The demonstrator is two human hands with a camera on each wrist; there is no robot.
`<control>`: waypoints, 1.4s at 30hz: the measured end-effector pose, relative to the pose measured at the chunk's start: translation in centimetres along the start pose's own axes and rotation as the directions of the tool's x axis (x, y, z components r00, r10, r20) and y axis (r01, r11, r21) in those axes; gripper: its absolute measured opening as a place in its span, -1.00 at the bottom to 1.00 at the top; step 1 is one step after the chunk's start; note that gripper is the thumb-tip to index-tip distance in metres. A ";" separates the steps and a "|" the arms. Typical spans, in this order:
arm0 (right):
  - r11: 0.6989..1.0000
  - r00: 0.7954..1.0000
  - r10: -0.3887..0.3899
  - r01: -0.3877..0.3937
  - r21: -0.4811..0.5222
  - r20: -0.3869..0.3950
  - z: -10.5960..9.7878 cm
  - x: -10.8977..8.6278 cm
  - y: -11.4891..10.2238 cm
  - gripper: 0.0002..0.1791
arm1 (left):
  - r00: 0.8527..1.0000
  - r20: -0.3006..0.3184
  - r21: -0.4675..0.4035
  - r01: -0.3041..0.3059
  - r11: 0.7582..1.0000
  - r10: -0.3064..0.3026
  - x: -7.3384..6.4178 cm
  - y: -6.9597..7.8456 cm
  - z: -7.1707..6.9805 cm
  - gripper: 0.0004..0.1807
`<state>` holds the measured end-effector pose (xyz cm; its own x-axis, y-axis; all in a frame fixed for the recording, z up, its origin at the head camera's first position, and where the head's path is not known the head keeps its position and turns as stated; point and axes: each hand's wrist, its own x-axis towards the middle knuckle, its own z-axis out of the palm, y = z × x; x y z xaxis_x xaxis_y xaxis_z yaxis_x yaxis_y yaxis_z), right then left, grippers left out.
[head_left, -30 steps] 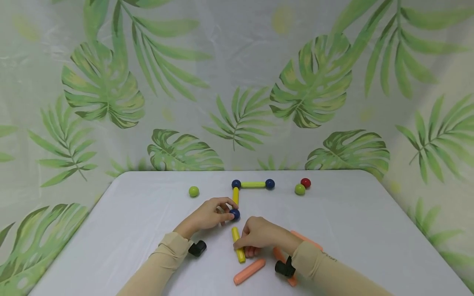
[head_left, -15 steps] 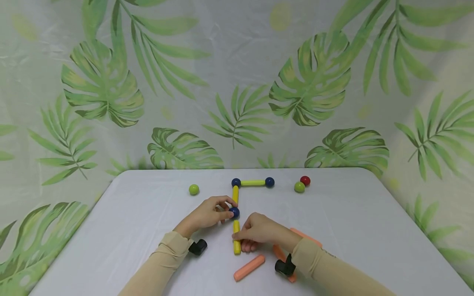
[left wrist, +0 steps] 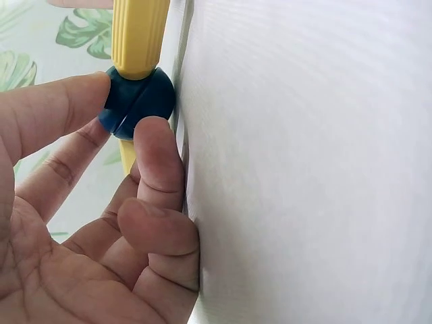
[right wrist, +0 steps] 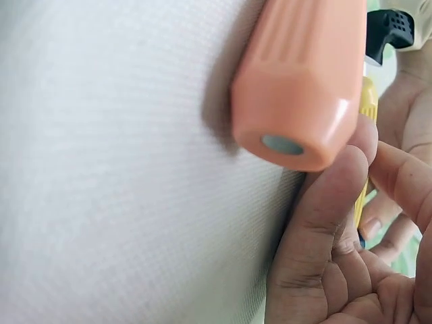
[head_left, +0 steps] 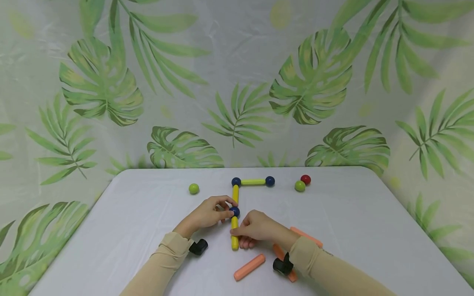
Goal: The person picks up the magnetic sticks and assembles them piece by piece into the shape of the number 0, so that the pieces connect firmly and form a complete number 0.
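My left hand (head_left: 209, 213) pinches a dark blue ball (head_left: 235, 211) between thumb and fingers at mid-table. In the left wrist view, a groove runs across this blue ball (left wrist: 152, 101), and a ridged yellow rod end (left wrist: 138, 47) meets its surface. My right hand (head_left: 259, 226) grips that yellow building rod (head_left: 235, 243) by its side, the rod pointing straight away from me with its far end at the ball. Beyond the ball, a second yellow rod (head_left: 235, 193) leads to another blue ball (head_left: 236, 181). From there a yellow-green rod (head_left: 253, 181) runs right to a third blue ball (head_left: 270, 181).
Salmon rods lie around my right forearm: one in front (head_left: 249, 267), one behind (head_left: 306, 237), another partly hidden under the wrist camera (head_left: 283, 265). A salmon rod's end (right wrist: 297, 115) shows a grey disc. Green balls (head_left: 194, 188) (head_left: 300, 186) and a red ball (head_left: 305, 179) sit farther back.
My right hand has moved the nearer yellow rod away from me and straightened it, closing the gap to the blue ball. My left hand has stayed on the ball.
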<state>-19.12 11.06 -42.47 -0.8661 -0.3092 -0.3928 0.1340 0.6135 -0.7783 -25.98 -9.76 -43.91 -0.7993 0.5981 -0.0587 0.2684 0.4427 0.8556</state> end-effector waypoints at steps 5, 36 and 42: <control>1.000 1.000 -0.014 0.014 -0.009 -0.002 0.0 0.2 -0.3 -0.58 | 1.000 -0.007 -0.002 -0.001 1.000 0.001 0.0 0.1 -0.1 -0.77; 0.982 0.925 -0.102 0.035 -0.185 -0.366 -10.3 -1.5 3.7 -0.74 | 0.999 -0.035 -0.009 0.039 0.999 -0.039 -0.5 0.4 0.4 -0.77; 0.977 0.881 -0.079 -0.025 -0.212 -0.467 -13.6 -1.6 6.1 -0.57 | 0.999 -0.033 -0.007 0.034 0.999 -0.034 -0.4 0.3 0.3 -0.78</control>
<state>-23.49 25.17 -39.94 -0.9983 0.0185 -0.0555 0.0500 0.7613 -0.6465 -25.41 -9.64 -43.75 -0.8251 0.5605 -0.0711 0.2375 0.4583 0.8565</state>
